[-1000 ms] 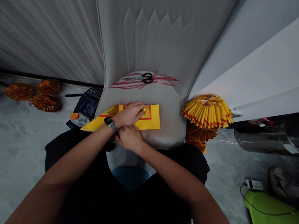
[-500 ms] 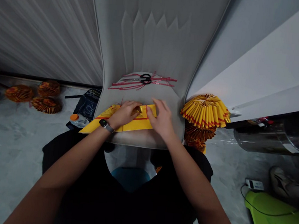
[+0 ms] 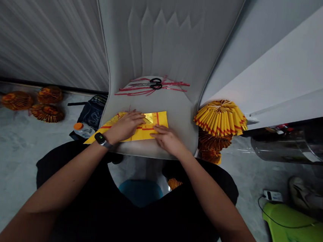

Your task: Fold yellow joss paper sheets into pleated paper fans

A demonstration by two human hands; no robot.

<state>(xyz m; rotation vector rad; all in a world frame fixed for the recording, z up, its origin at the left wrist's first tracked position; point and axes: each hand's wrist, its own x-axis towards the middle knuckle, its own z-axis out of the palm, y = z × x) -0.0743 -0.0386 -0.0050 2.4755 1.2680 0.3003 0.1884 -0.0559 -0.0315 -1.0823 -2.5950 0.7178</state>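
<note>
A sheet of yellow paper (image 3: 158,121) with a red border and a gold foil patch lies folded on the grey padded chair seat (image 3: 163,102). My left hand (image 3: 123,127) rests on its left part, fingers curled over the paper near the foil. My right hand (image 3: 168,140) presses flat along the near folded edge, fingers together. A pair of black-handled scissors (image 3: 150,84) lies farther up the seat, beyond my hands, among thin red strips (image 3: 132,91).
Fans of pleated yellow paper (image 3: 221,118) and darker orange ones (image 3: 214,141) sit right of the seat. Orange rosettes (image 3: 47,113) lie on the floor at left, near a dark bag (image 3: 94,111) and an orange-capped bottle (image 3: 82,130). A green object (image 3: 296,236) lies at lower right.
My right hand has come down from the paper's upper side onto its near edge. The paper is folded narrower, and the gold foil patch now shows between my hands.
</note>
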